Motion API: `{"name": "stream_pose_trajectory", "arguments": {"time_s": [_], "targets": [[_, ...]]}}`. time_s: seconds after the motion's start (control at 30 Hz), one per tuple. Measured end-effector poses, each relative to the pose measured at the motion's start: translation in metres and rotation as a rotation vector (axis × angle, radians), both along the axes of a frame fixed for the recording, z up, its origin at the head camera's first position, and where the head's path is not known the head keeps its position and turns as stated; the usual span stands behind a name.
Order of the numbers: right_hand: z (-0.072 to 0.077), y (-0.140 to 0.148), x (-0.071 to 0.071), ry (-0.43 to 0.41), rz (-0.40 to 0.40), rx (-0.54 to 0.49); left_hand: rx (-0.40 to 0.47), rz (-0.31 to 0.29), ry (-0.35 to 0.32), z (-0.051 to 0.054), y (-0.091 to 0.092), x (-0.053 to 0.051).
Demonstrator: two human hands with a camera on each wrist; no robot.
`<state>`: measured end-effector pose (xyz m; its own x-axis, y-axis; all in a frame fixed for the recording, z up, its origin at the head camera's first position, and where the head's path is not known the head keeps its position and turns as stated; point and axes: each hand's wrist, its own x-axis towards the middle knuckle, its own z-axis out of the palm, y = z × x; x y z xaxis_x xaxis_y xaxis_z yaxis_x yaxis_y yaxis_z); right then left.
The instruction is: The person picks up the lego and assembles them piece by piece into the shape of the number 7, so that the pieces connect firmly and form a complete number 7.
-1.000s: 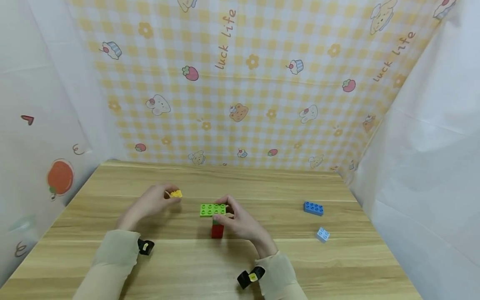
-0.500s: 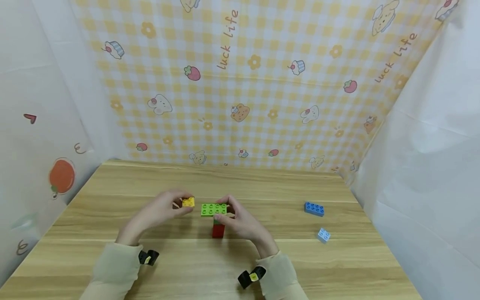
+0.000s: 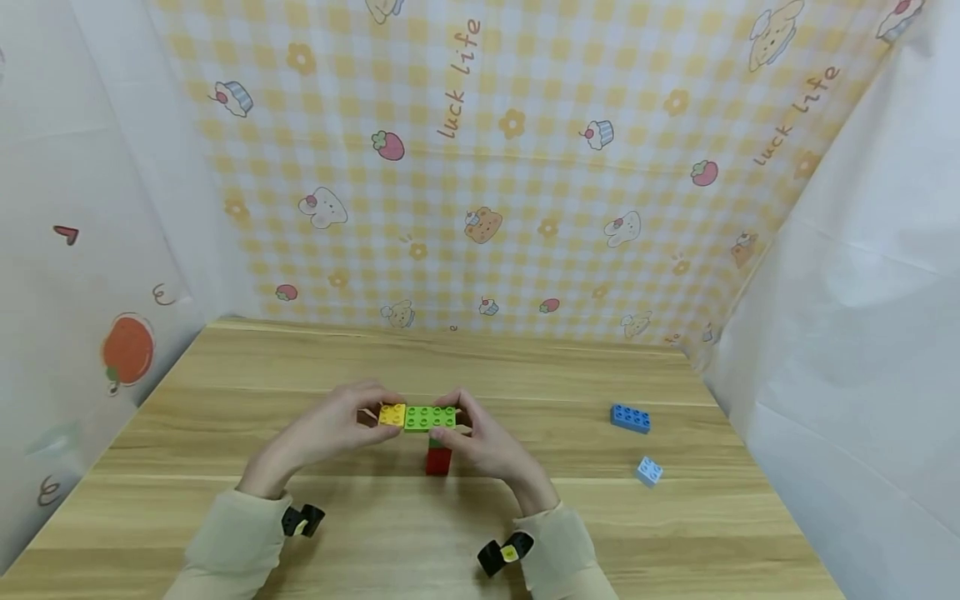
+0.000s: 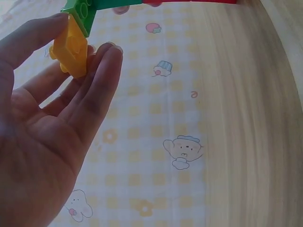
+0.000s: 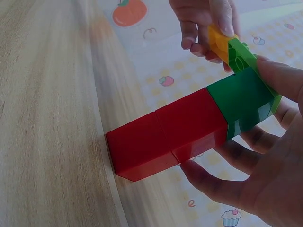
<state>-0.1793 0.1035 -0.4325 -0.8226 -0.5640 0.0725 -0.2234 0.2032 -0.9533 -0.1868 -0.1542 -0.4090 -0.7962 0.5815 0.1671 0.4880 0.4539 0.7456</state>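
A stack of toy building bricks stands on the wooden table: two red bricks at the bottom, a dark green brick above them, and a long light green brick on top, overhanging to the left. My right hand grips the top of the stack around the light green brick's right end, with other fingers along the stack's side. Between thumb and fingers, my left hand pinches a small yellow brick. It lies against the overhanging end of the light green brick; whether they are joined I cannot tell.
To the right on the wooden table lie a blue brick and, nearer, a small light blue brick. A checked cloth hangs behind the table, and white sheets hang at both sides.
My left hand has brought the yellow brick rightward and a little nearer, from apart to against the light green brick's left end. My right hand keeps its grip on the stack.
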Motion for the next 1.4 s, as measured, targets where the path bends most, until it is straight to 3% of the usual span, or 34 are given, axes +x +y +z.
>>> {"name": "stream_pose_trajectory", "arguments": {"time_s": [0.43, 0.6, 1.0, 1.4], "targets": [[-0.003, 0.008, 0.002, 0.037, 0.005, -0.015, 0.025, -0.005, -0.023, -0.011, 0.008, 0.0], [-0.004, 0.007, 0.003, 0.032, 0.011, -0.015, 0.074, 0.013, -0.047, -0.014, 0.007, 0.0], [-0.005, 0.007, 0.001, 0.045, 0.007, -0.011, 0.091, 0.023, 0.023, -0.019, 0.013, -0.003], [-0.003, 0.002, -0.002, 0.038, 0.022, -0.014, 0.121, 0.066, 0.007, -0.018, 0.011, 0.0]]}}
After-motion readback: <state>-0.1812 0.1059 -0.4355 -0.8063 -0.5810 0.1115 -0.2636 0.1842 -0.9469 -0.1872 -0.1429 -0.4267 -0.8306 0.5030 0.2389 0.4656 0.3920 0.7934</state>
